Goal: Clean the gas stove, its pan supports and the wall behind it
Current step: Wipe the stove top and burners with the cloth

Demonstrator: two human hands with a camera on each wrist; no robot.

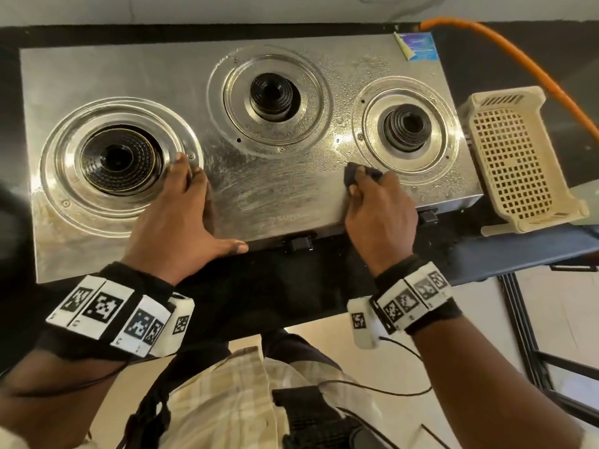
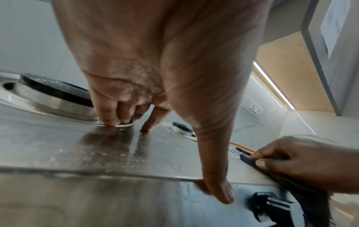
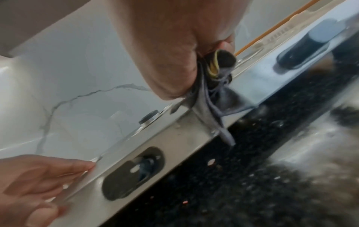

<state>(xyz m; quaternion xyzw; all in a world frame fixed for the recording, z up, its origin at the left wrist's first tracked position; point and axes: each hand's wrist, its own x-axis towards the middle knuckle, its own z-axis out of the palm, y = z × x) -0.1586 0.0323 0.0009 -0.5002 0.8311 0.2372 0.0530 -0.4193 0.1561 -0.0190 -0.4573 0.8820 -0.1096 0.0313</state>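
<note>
Brushed, glossy steel gas stove (image 1: 265,189) with wet beaded top, matt black metal burners (image 1: 275,92), dark soft cloth (image 1: 359,173), cream perforated plastic basket (image 1: 515,157), speckled polished black stone worktop (image 3: 272,176), smooth orange hose (image 1: 505,50)

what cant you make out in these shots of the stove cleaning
- Cloth: mostly covered by the right hand in the head view; blurred in the right wrist view.
- Brand mark on the stove: too faint to read.
- Sticker: print too small.
- Pan supports: in no view.
</note>
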